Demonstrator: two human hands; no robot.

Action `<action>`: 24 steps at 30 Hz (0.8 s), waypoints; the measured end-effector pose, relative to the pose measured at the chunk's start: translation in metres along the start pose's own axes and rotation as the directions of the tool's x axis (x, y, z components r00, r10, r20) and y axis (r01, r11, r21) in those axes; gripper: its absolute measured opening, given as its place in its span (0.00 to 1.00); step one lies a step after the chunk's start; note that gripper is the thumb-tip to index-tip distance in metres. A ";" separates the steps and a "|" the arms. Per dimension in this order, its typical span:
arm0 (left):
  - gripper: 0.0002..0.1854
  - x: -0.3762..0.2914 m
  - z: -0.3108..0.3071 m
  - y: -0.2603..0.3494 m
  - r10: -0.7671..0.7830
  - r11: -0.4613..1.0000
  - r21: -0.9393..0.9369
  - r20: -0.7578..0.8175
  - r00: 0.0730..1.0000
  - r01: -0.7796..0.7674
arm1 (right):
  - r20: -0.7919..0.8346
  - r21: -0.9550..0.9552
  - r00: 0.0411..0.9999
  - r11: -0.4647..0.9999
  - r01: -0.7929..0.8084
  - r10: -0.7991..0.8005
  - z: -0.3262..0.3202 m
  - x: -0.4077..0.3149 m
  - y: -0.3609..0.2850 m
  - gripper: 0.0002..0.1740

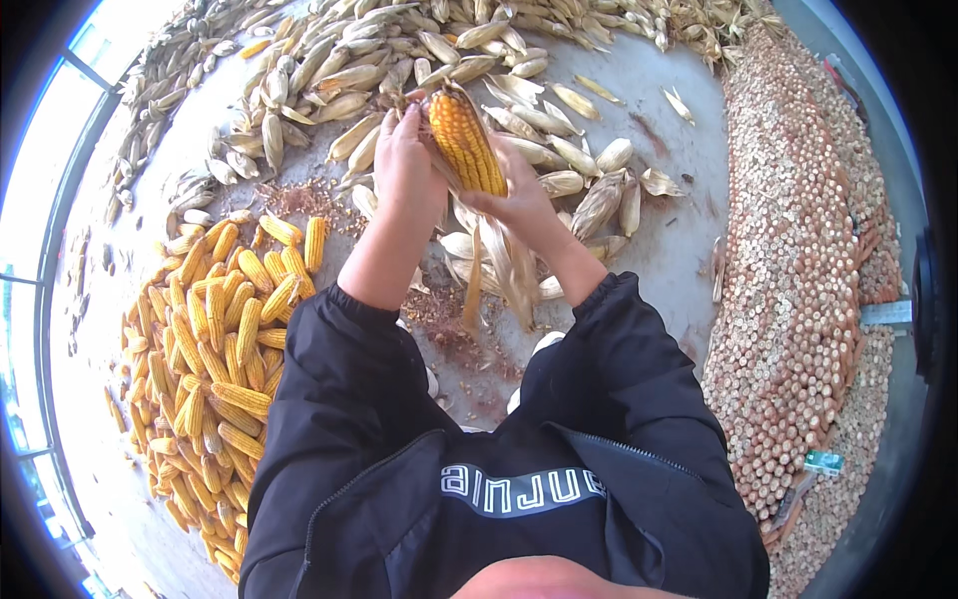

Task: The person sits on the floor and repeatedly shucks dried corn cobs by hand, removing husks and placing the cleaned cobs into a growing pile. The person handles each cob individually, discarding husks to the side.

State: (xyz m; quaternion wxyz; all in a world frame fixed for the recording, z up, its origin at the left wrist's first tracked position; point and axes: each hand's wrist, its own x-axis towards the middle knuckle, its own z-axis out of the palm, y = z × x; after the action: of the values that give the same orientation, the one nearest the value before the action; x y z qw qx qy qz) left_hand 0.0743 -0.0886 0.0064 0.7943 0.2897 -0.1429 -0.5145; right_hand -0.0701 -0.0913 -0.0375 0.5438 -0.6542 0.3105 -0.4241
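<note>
Between my two hands is an ear of corn (465, 142) with its yellow kernels bare over most of the side facing me. My right hand (516, 191) grips its lower part, the thumb lying across the base. Peeled dry husk leaves (505, 262) hang down from that end. My left hand (408, 161) is against the ear's left side near the tip, with the fingertips at a brown tuft of husk and silk. The far side of the ear and some of my fingers are hidden.
At left lies a heap of husked corn ears (217, 352). Unhusked ears (359, 75) spread across the floor ahead, with more (576, 157) right of my hands. A long stack of corncobs (786, 262) lines the right wall. Loose silk and kernels (449, 322) litter the floor between my shoes.
</note>
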 end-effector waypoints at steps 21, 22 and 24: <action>0.13 0.046 -0.044 0.058 0.143 0.961 0.266 -0.250 0.958 -0.074 | -0.249 0.458 0.969 0.881 0.119 -0.002 -0.086 0.011 -0.034 0.24; 0.15 0.043 -0.042 0.059 0.249 0.896 0.421 -0.207 0.946 -0.144 | -0.274 0.466 0.962 0.872 0.147 -0.016 -0.086 0.012 -0.034 0.25; 0.18 0.034 -0.035 0.056 0.427 0.684 0.678 -0.073 0.901 -0.269 | -0.327 0.474 0.944 0.856 0.204 -0.044 -0.085 0.011 -0.037 0.27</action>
State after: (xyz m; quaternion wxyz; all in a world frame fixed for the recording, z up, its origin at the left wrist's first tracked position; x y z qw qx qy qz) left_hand 0.1489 -0.0915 0.0098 0.7370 0.5714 -0.2750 -0.2340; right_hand -0.1427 -0.1308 0.0056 0.6117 -0.4359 0.2262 -0.6202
